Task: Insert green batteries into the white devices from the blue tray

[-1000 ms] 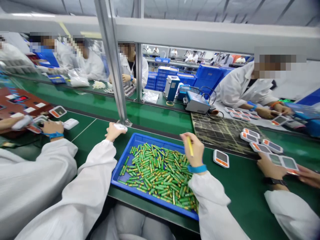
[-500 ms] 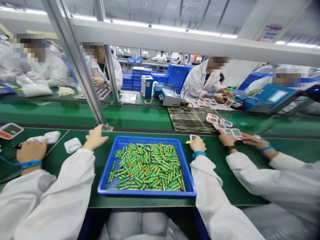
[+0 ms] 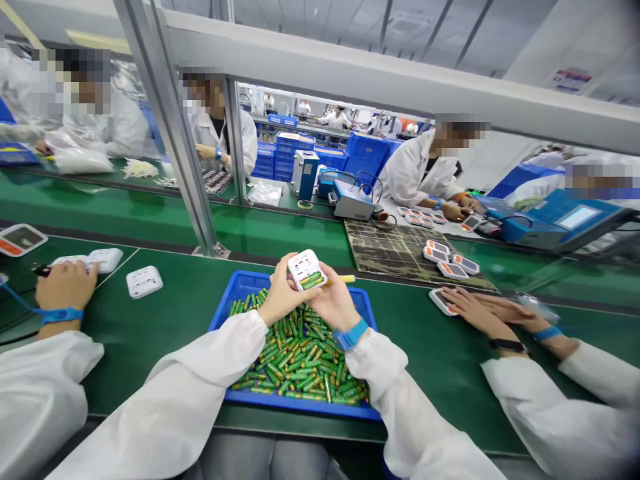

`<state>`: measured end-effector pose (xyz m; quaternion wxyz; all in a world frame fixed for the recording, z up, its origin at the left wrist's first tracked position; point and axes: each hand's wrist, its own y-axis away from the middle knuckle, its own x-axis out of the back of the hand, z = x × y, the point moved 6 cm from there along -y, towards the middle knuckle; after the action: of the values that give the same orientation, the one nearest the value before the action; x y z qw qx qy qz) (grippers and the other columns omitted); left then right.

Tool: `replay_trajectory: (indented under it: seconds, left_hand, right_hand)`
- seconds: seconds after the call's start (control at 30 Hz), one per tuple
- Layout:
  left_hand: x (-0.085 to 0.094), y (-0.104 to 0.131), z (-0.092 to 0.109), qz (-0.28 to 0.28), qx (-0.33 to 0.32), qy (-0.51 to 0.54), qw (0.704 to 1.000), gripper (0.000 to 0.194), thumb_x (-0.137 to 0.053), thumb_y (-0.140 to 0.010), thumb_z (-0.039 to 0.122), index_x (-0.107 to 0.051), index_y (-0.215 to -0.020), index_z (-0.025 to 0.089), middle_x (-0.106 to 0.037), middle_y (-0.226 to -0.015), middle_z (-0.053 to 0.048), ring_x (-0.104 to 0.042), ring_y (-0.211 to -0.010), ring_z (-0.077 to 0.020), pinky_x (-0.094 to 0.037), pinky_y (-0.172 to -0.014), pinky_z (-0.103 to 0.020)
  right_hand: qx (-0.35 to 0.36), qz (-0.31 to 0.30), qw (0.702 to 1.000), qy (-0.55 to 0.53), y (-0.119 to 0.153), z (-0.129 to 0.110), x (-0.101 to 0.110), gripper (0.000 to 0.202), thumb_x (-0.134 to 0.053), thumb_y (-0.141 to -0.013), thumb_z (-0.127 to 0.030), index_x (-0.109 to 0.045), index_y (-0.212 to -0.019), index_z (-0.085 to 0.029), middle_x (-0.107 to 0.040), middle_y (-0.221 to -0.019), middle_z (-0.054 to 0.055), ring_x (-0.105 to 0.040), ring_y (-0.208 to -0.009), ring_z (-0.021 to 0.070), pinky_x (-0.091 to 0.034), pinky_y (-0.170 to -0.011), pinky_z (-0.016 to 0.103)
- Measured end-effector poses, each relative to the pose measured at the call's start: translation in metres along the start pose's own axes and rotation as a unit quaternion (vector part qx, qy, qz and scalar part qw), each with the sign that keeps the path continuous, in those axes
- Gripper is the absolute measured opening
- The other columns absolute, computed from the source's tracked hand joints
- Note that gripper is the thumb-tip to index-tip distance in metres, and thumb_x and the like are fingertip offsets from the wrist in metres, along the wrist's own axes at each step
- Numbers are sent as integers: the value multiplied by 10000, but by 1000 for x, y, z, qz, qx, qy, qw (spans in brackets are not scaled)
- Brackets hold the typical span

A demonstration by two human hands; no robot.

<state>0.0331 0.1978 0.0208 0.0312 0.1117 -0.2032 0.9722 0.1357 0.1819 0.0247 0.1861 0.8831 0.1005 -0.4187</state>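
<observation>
Above the tray, my left hand (image 3: pixel 281 293) grips the left side of a small white device (image 3: pixel 304 261), its back turned up towards me. Green batteries (image 3: pixel 313 280) lie in the open compartment along its lower edge. My right hand (image 3: pixel 336 303), with a blue wrist strap, closes on the device's right side. A thin yellow stick (image 3: pixel 347 279) juts out to the right from that hand; its other end is hidden. Below both hands, a blue tray (image 3: pixel 300 400) holds a heap of loose green batteries (image 3: pixel 295 357) with gold-coloured ends.
Left of the tray lies another white device (image 3: pixel 145 281). A co-worker's hand (image 3: pixel 65 293) rests by two more at far left. On the right, a co-worker's hands (image 3: pixel 475 310) touch a device (image 3: pixel 443 301). A metal post (image 3: pixel 170 127) stands behind the bench; several devices lie on a patterned mat (image 3: pixel 380 250).
Both my hands have come together over the tray, the left from the left, the right from the right with the device and stick. The right co-worker's hands have moved nearer.
</observation>
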Motion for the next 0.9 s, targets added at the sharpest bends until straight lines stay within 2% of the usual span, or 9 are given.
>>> replay_trajectory:
  seconds: [0.1,0.27,0.37,0.43,0.53,0.63,0.73,0.8,0.9]
  left_hand:
    - [8,4,-3,5,-9,-3,1000,879,-900,-534,333,-456,-1287,245,-548,-1307,-95,-538,-1193,-291,-427,-1030,-460]
    - [4,4,-1,-30,-24,-34,999,932,-924,-495,333,-477,-1307,240,-559,-1301,-94,-528,-1192,-296,-444,-1021,-456]
    - [3,2,2,-47,-40,-38,997,943,-900,-531,320,-453,-1358,248,-536,-1379,-97,-518,-1245,-298,-427,-1049,-440]
    - [7,0,7,-45,-51,-52,996,909,-867,-558,279,-449,-1365,250,-532,-1406,-85,-519,-1265,-288,-402,-1066,-429]
    - [15,-4,13,-51,-56,-97,992,800,-825,-553,235,-500,-1284,232,-596,-1331,-64,-553,-1223,-277,-362,-1064,-430]
    - [13,-5,12,-90,-45,-137,986,759,-793,-527,215,-513,-1232,227,-616,-1281,-50,-558,-1201,-280,-335,-1032,-430]
    - [6,-3,8,-138,-43,-172,974,779,-776,-500,224,-484,-1222,224,-611,-1254,-47,-552,-1173,-284,-309,-993,-435]
    - [3,-1,5,-156,-38,-191,968,748,-760,-485,234,-476,-1177,212,-613,-1172,-45,-555,-1098,-278,-317,-950,-431]
    - [1,1,4,-167,-28,-209,963,675,-736,-473,241,-470,-1092,202,-589,-1057,-38,-532,-998,-264,-335,-910,-425]
  right_hand:
    - [-17,-7,1000,-23,-6,19,0,379,-407,-960,-345,-610,-1176,-108,-763,-985,122,-716,-950,268,-582,-888,485]
    - [-21,5,999,-33,-2,16,9,381,-396,-964,-351,-612,-1181,-125,-762,-990,106,-712,-937,251,-570,-885,453]
    - [-37,-8,999,10,3,19,11,416,-387,-970,-402,-626,-1183,-136,-757,-1002,103,-711,-902,232,-566,-846,401]
    - [-36,25,997,68,3,23,20,430,-405,-963,-460,-651,-1138,-154,-754,-969,96,-707,-852,216,-562,-789,365]
    - [63,165,968,179,3,12,45,393,-504,-901,-530,-679,-949,-181,-696,-741,30,-629,-640,160,-507,-621,286]
    - [234,255,903,253,12,-14,56,306,-605,-813,-484,-664,-815,-184,-533,-558,-42,-468,-507,112,-382,-508,248]
    - [339,240,874,252,24,-31,51,165,-650,-726,-292,-602,-867,-221,-505,-500,-91,-438,-481,109,-379,-532,247]
    - [336,193,887,250,26,-32,44,207,-645,-673,-198,-523,-833,-247,-503,-452,-128,-421,-428,100,-455,-622,271]
    - [298,136,904,276,27,-24,33,221,-631,-646,-162,-432,-696,-246,-492,-403,-140,-385,-362,81,-520,-793,354]
